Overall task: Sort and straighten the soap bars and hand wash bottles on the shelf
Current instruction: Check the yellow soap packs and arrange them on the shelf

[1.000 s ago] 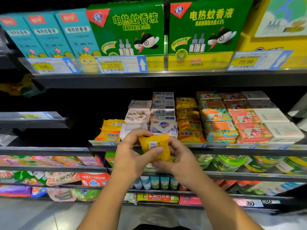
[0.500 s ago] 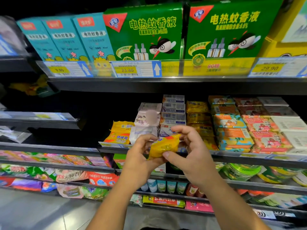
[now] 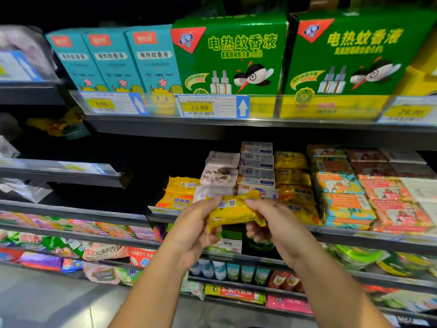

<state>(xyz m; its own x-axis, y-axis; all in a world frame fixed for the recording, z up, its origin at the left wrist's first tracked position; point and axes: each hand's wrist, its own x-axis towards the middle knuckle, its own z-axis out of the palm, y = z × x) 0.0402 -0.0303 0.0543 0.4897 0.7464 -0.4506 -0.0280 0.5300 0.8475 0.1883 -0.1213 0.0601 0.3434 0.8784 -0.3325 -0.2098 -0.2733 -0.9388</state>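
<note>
Moved: yellow soap bar [image 3: 236,210] is tipping from upright to lengthwise.
Fingers: I'm seeing left hand [image 3: 194,229] and right hand [image 3: 276,226] pinching its crinkly, glossy ends.
Surface: dark metal shelf [image 3: 354,235] running behind.

Glossy crinkled plastic wraps the yellow soap bar [image 3: 236,210]; shelf [image 3: 331,235] edge smooth metal.

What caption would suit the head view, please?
Left hand and right hand hold a yellow soap pack before the shelf.

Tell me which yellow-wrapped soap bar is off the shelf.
The yellow plastic-wrapped soap bar gripped by the left hand and right hand; the others lie stacked on the shelf.
</note>
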